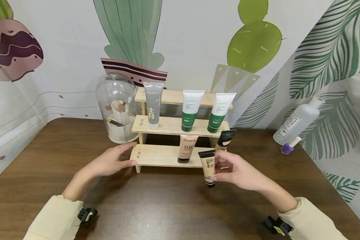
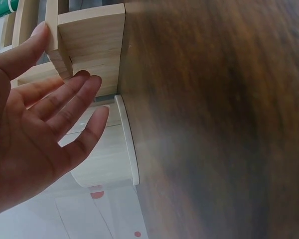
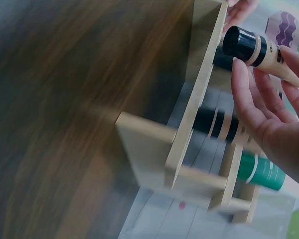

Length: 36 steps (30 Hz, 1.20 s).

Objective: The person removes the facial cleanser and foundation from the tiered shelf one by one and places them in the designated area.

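Observation:
My right hand [image 1: 238,170] pinches a beige cosmetic tube [image 1: 208,165] with a black cap, tilted, in front of the right end of the stepped wooden rack [image 1: 160,156]. Thumb and fingers lie along that tube [image 3: 261,52] in the right wrist view. Behind it, a black-topped beige tube [image 1: 225,140] stands partly hidden by the hand. On the lowest step is a pink BB cream tube [image 1: 187,146]. The left hand [image 1: 109,161] touches the lowest step's left end, its fingers [image 2: 70,107] fairly straight in the left wrist view.
The middle step carries a grey tube [image 1: 153,106] and two white-green tubes [image 1: 192,110]. A clear dome [image 1: 103,100] over brushes stands left of the rack. To the right are a clear bottle [image 1: 300,120] and purple nail polish [image 1: 287,148]. A patterned cloth hangs behind.

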Each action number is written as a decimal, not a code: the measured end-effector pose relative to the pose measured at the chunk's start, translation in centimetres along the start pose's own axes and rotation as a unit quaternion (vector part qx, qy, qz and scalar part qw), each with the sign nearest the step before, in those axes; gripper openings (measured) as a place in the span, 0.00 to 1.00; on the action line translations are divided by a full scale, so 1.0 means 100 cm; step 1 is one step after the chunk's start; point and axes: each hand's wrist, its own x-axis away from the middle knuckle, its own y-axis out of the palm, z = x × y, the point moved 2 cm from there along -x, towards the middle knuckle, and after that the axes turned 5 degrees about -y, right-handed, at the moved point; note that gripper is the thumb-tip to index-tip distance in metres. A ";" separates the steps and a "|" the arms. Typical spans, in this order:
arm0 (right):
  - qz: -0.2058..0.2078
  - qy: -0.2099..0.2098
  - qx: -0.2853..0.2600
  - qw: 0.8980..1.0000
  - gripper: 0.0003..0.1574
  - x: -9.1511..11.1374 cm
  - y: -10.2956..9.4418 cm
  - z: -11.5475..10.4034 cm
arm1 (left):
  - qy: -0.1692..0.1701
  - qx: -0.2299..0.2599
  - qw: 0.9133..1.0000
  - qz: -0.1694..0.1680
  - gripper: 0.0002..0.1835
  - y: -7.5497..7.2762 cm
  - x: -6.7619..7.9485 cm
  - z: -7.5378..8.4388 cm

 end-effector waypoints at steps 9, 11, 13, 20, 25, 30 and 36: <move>-0.008 -0.019 -0.014 1.000 0.20 0.025 -0.025 0.008 | 0.002 0.002 1.000 0.003 0.35 0.001 0.000 -0.001; -0.008 -0.024 -0.008 1.000 0.20 0.030 -0.031 0.009 | 0.004 0.003 1.000 0.004 0.35 0.000 0.000 -0.001; -0.005 -0.026 0.001 1.000 0.21 0.035 -0.037 0.010 | 0.003 0.003 1.000 0.003 0.35 0.000 0.000 -0.001; 0.014 -0.012 0.028 0.999 0.21 0.048 -0.059 0.018 | -0.005 0.012 1.000 -0.002 0.35 0.001 0.001 -0.001; 0.028 0.006 -0.014 1.000 0.19 0.052 -0.074 0.027 | -0.001 0.018 1.000 -0.004 0.35 0.001 0.001 0.001; 0.056 0.043 -0.061 0.996 0.20 0.051 -0.086 0.041 | 0.001 0.018 1.000 -0.004 0.36 0.000 0.000 0.002; 0.098 0.096 -0.080 0.987 0.22 0.048 -0.095 0.062 | -0.001 0.012 1.000 -0.001 0.35 0.001 0.000 0.000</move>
